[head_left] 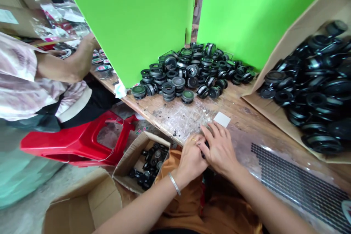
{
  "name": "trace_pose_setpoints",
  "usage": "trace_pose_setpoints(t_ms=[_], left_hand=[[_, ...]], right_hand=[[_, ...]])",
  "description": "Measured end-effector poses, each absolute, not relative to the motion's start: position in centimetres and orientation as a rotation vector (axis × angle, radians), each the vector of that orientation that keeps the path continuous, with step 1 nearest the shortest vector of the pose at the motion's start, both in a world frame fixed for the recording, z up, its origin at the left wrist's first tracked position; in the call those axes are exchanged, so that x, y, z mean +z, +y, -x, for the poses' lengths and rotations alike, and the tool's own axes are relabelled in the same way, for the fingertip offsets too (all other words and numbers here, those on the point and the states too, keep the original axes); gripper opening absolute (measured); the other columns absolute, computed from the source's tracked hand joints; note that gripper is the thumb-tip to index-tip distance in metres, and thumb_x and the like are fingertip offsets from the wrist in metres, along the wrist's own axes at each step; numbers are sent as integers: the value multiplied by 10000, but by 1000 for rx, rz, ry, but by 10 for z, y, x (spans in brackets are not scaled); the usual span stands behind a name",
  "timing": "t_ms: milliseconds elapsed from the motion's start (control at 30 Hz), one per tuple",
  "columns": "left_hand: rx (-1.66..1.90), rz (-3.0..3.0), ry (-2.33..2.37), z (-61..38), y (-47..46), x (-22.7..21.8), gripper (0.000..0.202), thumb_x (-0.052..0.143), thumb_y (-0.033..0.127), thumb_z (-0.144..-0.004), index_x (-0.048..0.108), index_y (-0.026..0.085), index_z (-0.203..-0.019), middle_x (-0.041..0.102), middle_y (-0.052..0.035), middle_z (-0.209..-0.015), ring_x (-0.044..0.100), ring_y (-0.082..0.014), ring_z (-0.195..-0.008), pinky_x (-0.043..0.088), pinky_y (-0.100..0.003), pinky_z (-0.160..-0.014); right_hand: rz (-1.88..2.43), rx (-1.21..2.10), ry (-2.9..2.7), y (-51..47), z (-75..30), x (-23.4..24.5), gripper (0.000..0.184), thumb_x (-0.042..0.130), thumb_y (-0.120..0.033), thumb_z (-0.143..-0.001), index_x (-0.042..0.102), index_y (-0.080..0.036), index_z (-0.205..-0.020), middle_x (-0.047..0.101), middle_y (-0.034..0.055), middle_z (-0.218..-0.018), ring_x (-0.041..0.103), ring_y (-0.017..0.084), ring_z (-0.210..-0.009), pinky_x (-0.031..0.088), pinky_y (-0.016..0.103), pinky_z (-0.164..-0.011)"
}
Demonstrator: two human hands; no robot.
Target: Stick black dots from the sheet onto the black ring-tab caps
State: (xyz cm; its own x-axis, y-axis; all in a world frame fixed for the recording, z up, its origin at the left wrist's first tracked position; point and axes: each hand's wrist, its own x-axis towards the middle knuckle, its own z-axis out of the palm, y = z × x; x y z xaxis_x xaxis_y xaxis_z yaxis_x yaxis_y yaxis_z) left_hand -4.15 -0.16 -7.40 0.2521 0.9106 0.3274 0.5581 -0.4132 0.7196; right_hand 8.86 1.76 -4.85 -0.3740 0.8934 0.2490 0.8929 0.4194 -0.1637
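My left hand is closed at the table's front edge, wearing a ring and a silver bangle. It grips a small dark piece, mostly covered by my fingers, so its full shape is hidden. Against it lies my right hand, its fingers bent over the same piece and its thumb pressed on top. Just beyond my right fingertips is a small white square card. A heap of black round ring-like parts, some with green or grey tops, covers the back of the wooden table.
At right, a large carton holds many similar black parts, near a sheet of small black dots. Green panels stand behind. Below left are open boxes and a red plastic stool; a co-worker's arm is beyond.
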Motion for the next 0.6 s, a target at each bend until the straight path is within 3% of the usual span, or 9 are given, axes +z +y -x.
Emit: trace_pose_setpoints(t_ms=[133,233,300,367,533,600], left_hand=[[1044,-2120,1413,38,-2,-78,420,591,209,-821,542,154,-1234,623,-143,-1157,565,-289,-1103,437,-483,-1019],[1120,-2065,1411,39,-3,-73,417,632,212,-794,563,170,-1203,631,-126,-1133,580,-281,-1071,466,-472,-980],[1169,-1988,1407,51,-6,-66,419,686,276,-782,582,189,-1179,635,-107,-1122,595,-266,-1053,489,-437,-955],[1239,-1918,1517,79,-11,-61,502,729,411,-757,587,187,-1182,632,-110,-1136,601,-276,-1063,486,-437,-972],[1214,-1500,2154,186,-16,-98,665,683,649,-664,628,163,-1114,663,-143,-1110,624,-357,-1070,451,-492,-1008],[890,-1166,2297,221,-18,-133,599,665,680,-638,666,172,-956,704,-128,-897,665,-405,-960,489,-530,-920]], right_hand=[[1533,141,-2337,17,-87,-43,600,462,-546,-934,519,-189,-1413,480,171,-1426,298,379,-1389,221,589,-1139],[1422,398,-2298,17,-89,-34,643,335,-577,-972,432,-175,-1465,414,162,-1482,254,337,-1431,232,563,-1160],[1329,565,-2220,16,-98,-27,637,249,-564,-997,361,-182,-1495,365,142,-1519,246,276,-1451,264,506,-1172],[1309,580,-2117,18,-116,-21,604,271,-551,-1002,341,-211,-1497,344,121,-1533,255,242,-1451,269,473,-1180],[1534,261,-1822,35,-199,-27,444,470,-480,-947,568,-193,-1271,535,138,-1341,437,264,-1307,314,478,-1134],[1612,202,-1699,41,-233,-37,382,513,-446,-910,611,-189,-1175,593,125,-1240,506,256,-1217,357,463,-1096]])
